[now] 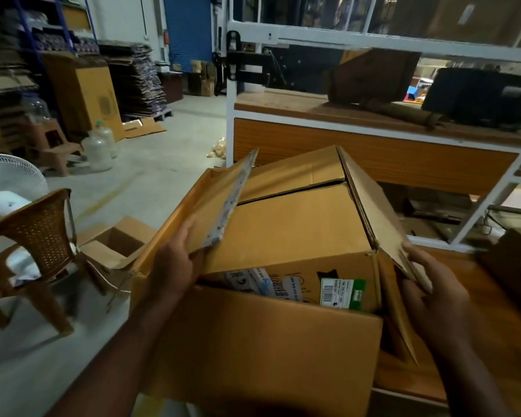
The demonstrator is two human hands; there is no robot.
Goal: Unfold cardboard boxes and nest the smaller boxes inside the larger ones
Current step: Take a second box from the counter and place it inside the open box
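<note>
A large brown cardboard box [262,350] stands open in front of me on a wooden table. Inside it sits a smaller cardboard box [295,233] with printed labels and a green barcode sticker on its near side, its top flaps closed. My left hand [170,266] grips the left flap [223,206] of the large box, with fingers curled over its edge. My right hand [433,293] holds the right flap [373,212] near its lower corner. Both flaps stand raised beside the inner box.
A brown plastic chair [33,245] and a white fan [9,182] stand at left. Another open box [118,239] lies on the floor behind the chair. A white-framed shelf unit [373,130] rises straight ahead. Stacks of flat cardboard [139,76] line the far wall.
</note>
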